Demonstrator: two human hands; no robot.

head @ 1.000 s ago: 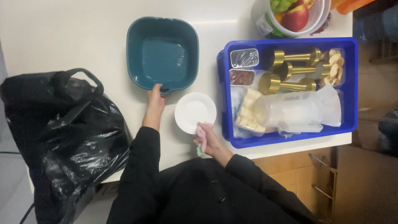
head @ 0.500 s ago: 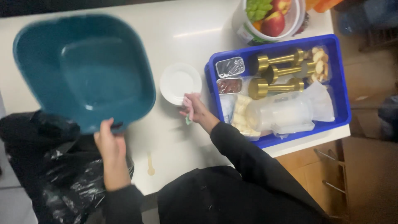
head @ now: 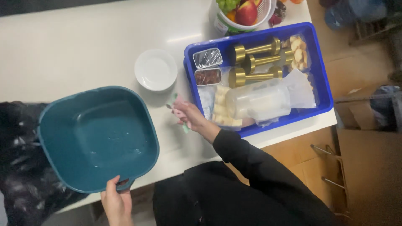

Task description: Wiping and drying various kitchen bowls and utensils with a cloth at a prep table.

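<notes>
The teal dish (head: pixel 98 138) is held by its near rim in the left hand (head: pixel 116 203), whose fingers are closed on a small lip at the edge. It is lifted above the desk (head: pixel 83 46), over the near left corner, and partly over the black bag (head: pixel 19 167). Compared with half a second earlier, the dish is seen lower and nearer the body, and more of the bare desk behind it is now uncovered.

A pink and green item (head: pixel 181 113) is gripped in the right hand (head: pixel 188 117), which is closed around it just beside the blue crate (head: pixel 320 71); what the item is cannot be made out. That hand has shifted little against the crate. The white plate (head: pixel 155 69) lies on the desk between dish and crate, apart from both.

Open desk is left behind and to the left of the plate. The crate sits at the desk's right edge, with its near corner by the front edge. In it are three gold dumbbells (head: pixel 255 62), two small lidded cups (head: pixel 208 67) and wrapped food. The fruit bowl (head: pixel 243 12) is cut off at the top, and the bag is cut off at the left.
</notes>
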